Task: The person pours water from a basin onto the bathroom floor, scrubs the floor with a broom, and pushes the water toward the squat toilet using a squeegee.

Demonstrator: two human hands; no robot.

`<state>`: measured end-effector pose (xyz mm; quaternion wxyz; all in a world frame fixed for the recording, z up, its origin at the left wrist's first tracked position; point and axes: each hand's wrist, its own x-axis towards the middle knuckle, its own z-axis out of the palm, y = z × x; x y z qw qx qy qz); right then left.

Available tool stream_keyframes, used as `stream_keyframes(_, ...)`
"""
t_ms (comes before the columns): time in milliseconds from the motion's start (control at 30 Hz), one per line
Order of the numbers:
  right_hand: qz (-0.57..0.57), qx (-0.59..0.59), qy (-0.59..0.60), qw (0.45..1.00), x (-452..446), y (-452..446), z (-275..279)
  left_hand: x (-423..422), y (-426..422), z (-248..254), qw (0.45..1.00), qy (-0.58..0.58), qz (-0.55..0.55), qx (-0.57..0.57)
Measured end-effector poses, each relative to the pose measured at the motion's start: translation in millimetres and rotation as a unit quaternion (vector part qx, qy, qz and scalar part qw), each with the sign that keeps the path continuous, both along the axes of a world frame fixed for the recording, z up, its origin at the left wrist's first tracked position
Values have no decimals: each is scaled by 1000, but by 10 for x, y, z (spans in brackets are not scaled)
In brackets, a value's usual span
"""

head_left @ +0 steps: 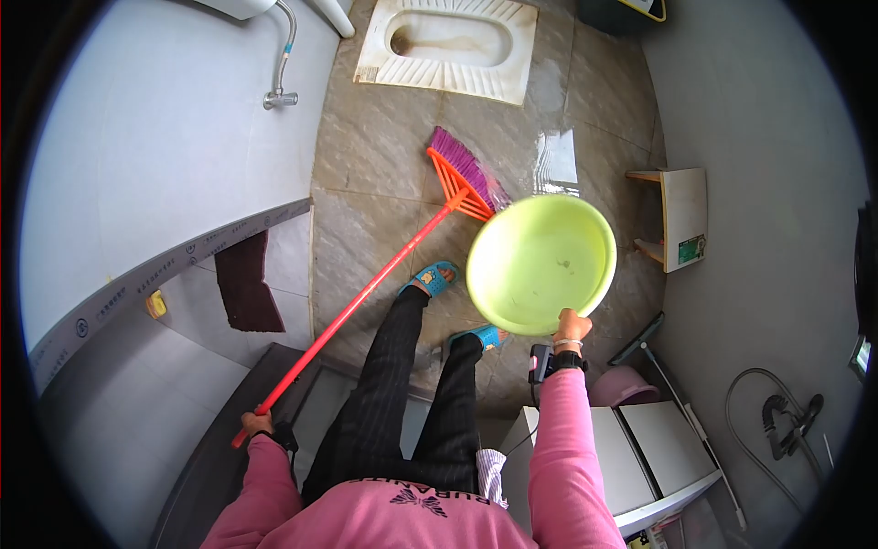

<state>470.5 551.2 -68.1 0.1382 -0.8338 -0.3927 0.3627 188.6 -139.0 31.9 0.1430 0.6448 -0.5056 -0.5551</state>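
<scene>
In the head view, the left hand (pixel 257 423) is wrapped around the top end of a red broom (pixel 346 316), down at the near left. The long stick slants across the gray floor (pixel 366 165), and the purple bristles (pixel 460 157) are at the middle of the floor, pointing toward its far edge. The right hand (pixel 572 328) is gripping the near rim of a big light green basin (pixel 540 274). The basin is on the right of the broom, and its inside faces up. I cannot tell if its bottom touches the floor. A clear, wet-looking streak shows by the bristles, next to the basin's far rim. Past the basin, a shiny patch (pixel 556 160) lies on the floor. A white squat toilet (pixel 375 69) is set in at the floor's far edge. A small stool (pixel 688 220) is by the floor's right edge, near the gray wall. Two blue slippers (pixel 433 277) are on the person's feet, between the stick and the basin and just below the basin.
</scene>
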Motion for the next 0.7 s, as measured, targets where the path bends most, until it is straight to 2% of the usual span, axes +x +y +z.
stream_keyframes(33, -1, 0, 2, 1000, 31, -30, -48, -24, 10, 24, 1000, -12, 26, -9)
stream_keyframes(100, 26, -43, -126, 991, 165, -102, -106, -109, 60, 93, 1000, -1, 19, -1)
stream_keyframes(133, -12, -1, -63, 998, 363, -195, -214, -149, 103, 139, 1000, 11, -24, 8)
stream_keyframes(167, -49, -3, -55, 997, 517, -253, -221, -177, 159, 156, 997, 22, -66, 18)
stream_keyframes(233, -92, -25, -41, 995, 525, -309, 223, -357, -318, -85, 967, 2, -256, 5)
stream_keyframes(267, -108, -42, 8, 993, 757, -372, 232, -444, -180, -4, 940, 2, -341, -12)
stream_keyframes(300, -124, -58, 57, 989, 957, -408, 218, -524, -249, -20, 957, 55, -285, 22)
stream_keyframes(367, -181, -100, 132, 969, 797, -397, 881, -784, 415, 327, 969, 164, -163, 84)
stream_keyframes(433, -206, -106, 179, 956, 855, -416, 1234, -1089, 709, 554, 928, 235, -270, 105)
stream_keyframes(500, -226, -102, 228, 942, 939, -478, 1564, -1279, 2040, 1407, 916, 266, -294, 51)
stream_keyframes(567, -194, -107, 355, 909, 1075, -576, 1878, -1361, 3023, 2166, 769, 376, -490, 166)
stream_keyframes(600, -184, -116, 363, 906, 1199, -610, 1970, -1305, 3559, 2506, 752, 406, -501, 137)
stream_keyframes(633, -169, -83, 367, 911, 1113, -636, 2290, -1331, 3869, 2763, 579, 478, -625, 215)
stream_keyframes(667, -172, -69, 376, 908, 1160, -684, 2458, -1285, 4244, 2974, 559, 505, -601, 268)
stream_keyframes(700, -176, -55, 386, 904, 1226, -716, 2591, -1258, 4562, 3108, 567, 490, -590, 300)
